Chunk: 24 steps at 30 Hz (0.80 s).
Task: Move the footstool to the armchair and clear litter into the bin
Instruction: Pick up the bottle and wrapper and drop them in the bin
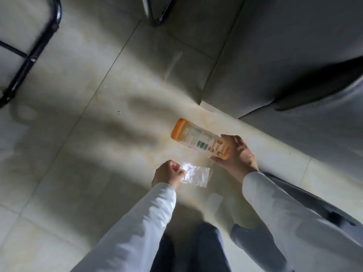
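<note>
An orange snack wrapper with a barcode lies over the tiled floor at centre. My right hand grips its near end between thumb and fingers. Just left of it my left hand pinches the corner of a crumpled clear plastic wrapper, which hangs flat above the floor. Both sleeves are white. No footstool or bin shows in this view.
A grey upholstered piece of furniture fills the upper right, a white scrap of paper at its corner. A black metal frame stands at the upper left, another black leg at top centre. My knees are at the bottom.
</note>
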Tool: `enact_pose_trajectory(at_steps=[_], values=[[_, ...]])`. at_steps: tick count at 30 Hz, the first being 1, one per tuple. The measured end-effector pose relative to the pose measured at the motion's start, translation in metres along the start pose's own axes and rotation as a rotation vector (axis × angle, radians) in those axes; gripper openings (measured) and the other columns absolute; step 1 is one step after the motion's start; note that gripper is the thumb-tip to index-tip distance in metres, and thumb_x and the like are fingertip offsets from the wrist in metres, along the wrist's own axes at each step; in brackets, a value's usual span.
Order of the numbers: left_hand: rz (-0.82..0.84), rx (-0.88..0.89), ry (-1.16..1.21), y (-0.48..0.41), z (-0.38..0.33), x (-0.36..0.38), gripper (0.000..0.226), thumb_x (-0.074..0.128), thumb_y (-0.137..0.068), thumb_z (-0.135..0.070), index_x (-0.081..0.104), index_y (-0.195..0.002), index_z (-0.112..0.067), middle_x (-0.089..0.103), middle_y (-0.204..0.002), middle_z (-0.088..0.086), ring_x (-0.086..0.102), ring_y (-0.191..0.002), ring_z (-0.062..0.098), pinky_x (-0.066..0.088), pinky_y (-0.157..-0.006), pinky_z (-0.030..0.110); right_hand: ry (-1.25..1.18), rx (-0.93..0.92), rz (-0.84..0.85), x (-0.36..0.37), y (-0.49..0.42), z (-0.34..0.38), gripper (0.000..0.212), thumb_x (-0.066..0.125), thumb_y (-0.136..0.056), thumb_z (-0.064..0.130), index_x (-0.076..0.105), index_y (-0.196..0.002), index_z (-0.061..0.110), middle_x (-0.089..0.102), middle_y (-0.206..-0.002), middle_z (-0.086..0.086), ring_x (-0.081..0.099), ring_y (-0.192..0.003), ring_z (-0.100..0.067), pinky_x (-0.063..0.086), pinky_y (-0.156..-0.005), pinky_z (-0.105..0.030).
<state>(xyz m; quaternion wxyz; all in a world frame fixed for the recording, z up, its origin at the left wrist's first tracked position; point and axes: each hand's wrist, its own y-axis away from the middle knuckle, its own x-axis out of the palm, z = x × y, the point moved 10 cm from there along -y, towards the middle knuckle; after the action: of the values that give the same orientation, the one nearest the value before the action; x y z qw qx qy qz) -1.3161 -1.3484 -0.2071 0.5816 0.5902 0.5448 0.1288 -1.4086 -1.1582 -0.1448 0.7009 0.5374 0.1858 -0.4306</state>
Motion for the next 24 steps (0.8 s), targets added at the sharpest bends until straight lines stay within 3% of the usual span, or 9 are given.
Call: enact_pose_trajectory(at_steps=[5,11,15,19,24], values=[[-0.002,0.007,-0.038,0.115,-0.022,-0.053,0.032,0.059,-0.083,-0.027,0.063,-0.107,-0.006,0.069,-0.115,0.011,0.061,-0.109,0.028,0.045,-0.089,0.028,-0.089,0.059,0.026,-0.077,0.104,0.028,0.072,0.069,-0.075,0.039,0.04,-0.138,0.021,0.049,-0.132,-0.002,0.05,-0.12,-0.02,0.045,-0.098,-0.033],[0.061,0.016,-0.057,0.272,-0.063,-0.127,0.031,0.058,-0.084,-0.027,0.062,-0.106,-0.006,0.069,-0.114,0.011,0.061,-0.107,0.028,0.044,-0.087,0.027,-0.326,0.171,-0.057,-0.197,0.263,0.054,0.071,0.074,-0.07,0.037,0.045,-0.133,0.021,0.051,-0.132,0.001,0.051,-0.12,-0.02,0.044,-0.1,-0.03],[0.088,0.119,-0.099,0.376,-0.119,-0.166,0.024,0.057,-0.082,-0.023,0.063,-0.102,-0.011,0.067,-0.117,0.012,0.059,-0.11,0.029,0.041,-0.08,0.024,-0.491,0.279,-0.18,-0.266,0.365,0.049,0.07,0.076,-0.063,0.044,0.052,-0.125,0.021,0.059,-0.123,-0.001,0.058,-0.114,-0.024,0.05,-0.094,-0.032],[0.098,0.247,-0.077,0.457,-0.178,-0.178,0.024,0.064,-0.078,-0.021,0.063,-0.101,-0.011,0.068,-0.115,0.014,0.061,-0.108,0.03,0.046,-0.087,0.029,-0.661,0.397,-0.354,-0.327,0.449,0.029,0.068,0.077,-0.069,0.025,0.05,-0.13,0.011,0.058,-0.126,-0.012,0.054,-0.118,-0.029,0.033,-0.085,-0.018],[0.102,0.453,-0.147,0.551,-0.238,-0.131,0.015,0.067,-0.077,-0.02,0.054,-0.084,-0.015,0.069,-0.109,0.016,0.062,-0.103,0.032,0.046,-0.084,0.031,-0.918,0.512,-0.577,-0.362,0.555,-0.038,0.058,0.074,-0.075,0.022,0.051,-0.127,0.009,0.063,-0.109,-0.011,0.059,-0.094,-0.027,0.043,-0.075,-0.03]])
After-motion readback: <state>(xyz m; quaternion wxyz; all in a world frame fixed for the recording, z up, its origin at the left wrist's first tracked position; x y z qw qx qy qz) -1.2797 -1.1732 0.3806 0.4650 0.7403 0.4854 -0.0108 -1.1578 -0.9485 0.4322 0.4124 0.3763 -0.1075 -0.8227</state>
